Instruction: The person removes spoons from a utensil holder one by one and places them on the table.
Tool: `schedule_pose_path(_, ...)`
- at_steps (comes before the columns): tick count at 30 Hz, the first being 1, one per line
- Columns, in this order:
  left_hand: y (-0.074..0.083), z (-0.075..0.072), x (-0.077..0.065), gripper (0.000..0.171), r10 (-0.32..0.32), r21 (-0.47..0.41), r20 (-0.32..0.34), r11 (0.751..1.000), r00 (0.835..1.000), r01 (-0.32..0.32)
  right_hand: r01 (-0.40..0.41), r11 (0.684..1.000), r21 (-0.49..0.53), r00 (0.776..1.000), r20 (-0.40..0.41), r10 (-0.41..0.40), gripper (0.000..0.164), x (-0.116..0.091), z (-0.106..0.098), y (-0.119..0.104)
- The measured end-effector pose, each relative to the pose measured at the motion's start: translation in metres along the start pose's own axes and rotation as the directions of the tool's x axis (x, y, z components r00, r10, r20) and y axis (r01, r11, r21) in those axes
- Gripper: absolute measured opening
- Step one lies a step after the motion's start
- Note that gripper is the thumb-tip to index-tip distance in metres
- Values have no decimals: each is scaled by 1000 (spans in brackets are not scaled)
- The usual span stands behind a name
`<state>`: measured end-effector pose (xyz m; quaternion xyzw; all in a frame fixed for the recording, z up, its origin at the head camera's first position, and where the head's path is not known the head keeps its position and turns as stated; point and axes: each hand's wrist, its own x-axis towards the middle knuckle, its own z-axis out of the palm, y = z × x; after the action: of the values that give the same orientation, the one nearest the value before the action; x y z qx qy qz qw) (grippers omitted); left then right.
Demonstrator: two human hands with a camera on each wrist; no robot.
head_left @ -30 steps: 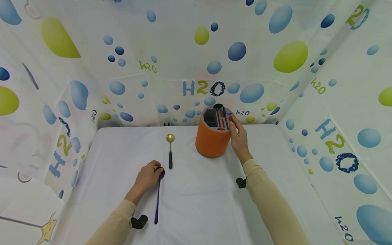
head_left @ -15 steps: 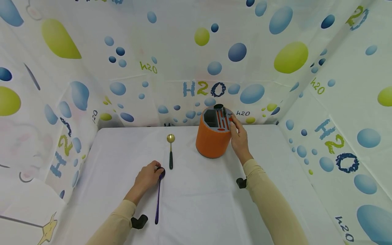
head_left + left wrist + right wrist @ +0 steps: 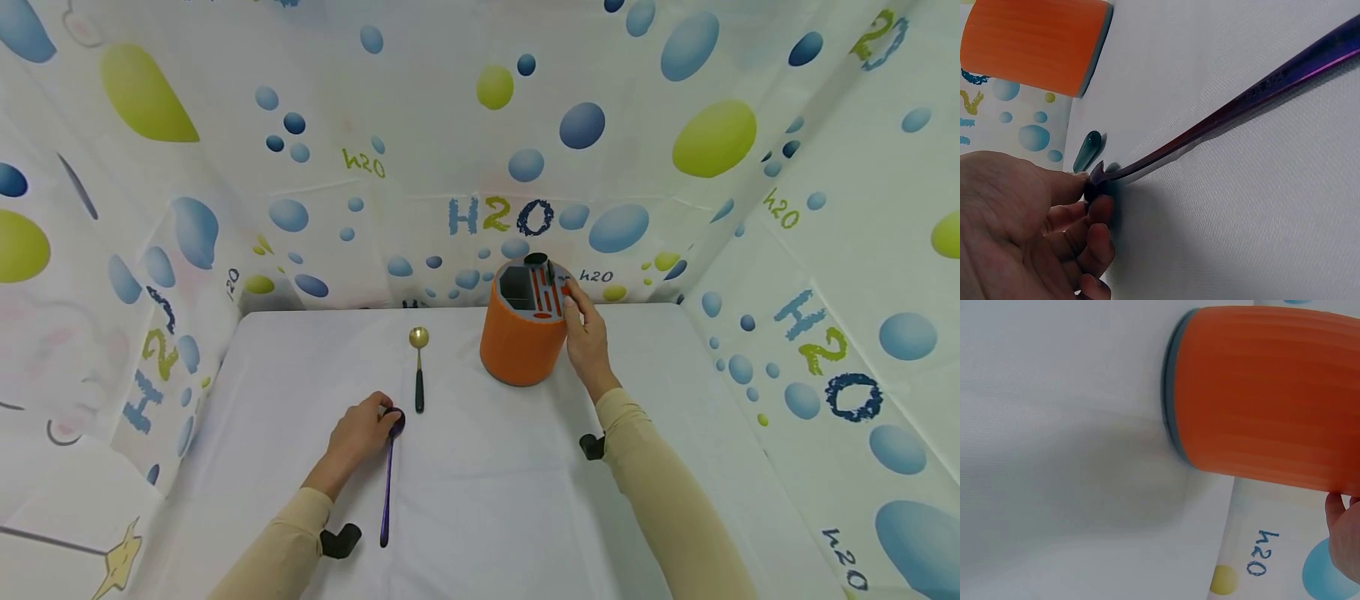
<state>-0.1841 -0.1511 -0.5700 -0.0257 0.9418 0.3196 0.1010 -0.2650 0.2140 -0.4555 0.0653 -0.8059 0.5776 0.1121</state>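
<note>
On the white tablecloth lies a long-handled purple spoon (image 3: 387, 492), its handle toward the person. My left hand (image 3: 362, 431) pinches this spoon at its bowl between thumb and fingers; the left wrist view shows the slim neck (image 3: 1141, 164) leading away from the fingertips. Just beyond it is a second spoon (image 3: 418, 367) with a gold bowl and dark green handle. An orange round utensil holder (image 3: 517, 346) stands at the back, slots and a larger opening in its grey top. My right hand (image 3: 587, 337) rests against its right side near the rim, fingertips touching the orange wall (image 3: 1266, 400).
The white cloth (image 3: 480, 517) covers the table. Behind and at both sides hangs a white curtain (image 3: 420, 117) with blue and green drops and H2O lettering. A black object (image 3: 534, 260) sticks up at the holder's top rear.
</note>
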Motion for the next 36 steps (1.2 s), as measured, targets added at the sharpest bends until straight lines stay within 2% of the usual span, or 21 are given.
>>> schedule_pose_path(15, -1, 0, 2, 31, 2, 0, 2, 1000, 1000, -2, 6, 1000, -1, 1000, -6, -6, 49, 1, 0, 2)
schedule_pose_path(24, 0, -2, 1, 29, -25, 18, 13, 1000, 1000, 24, 11, 1000, 11, 1000, -1, -11, 49, 1, 1, 2)
schedule_pose_path(36, 2, -4, -1, 30, -29, 34, 10, 999, 1000, 29, -2, 1000, 10, 1000, 2, 2, 50, 1, 1, 3)
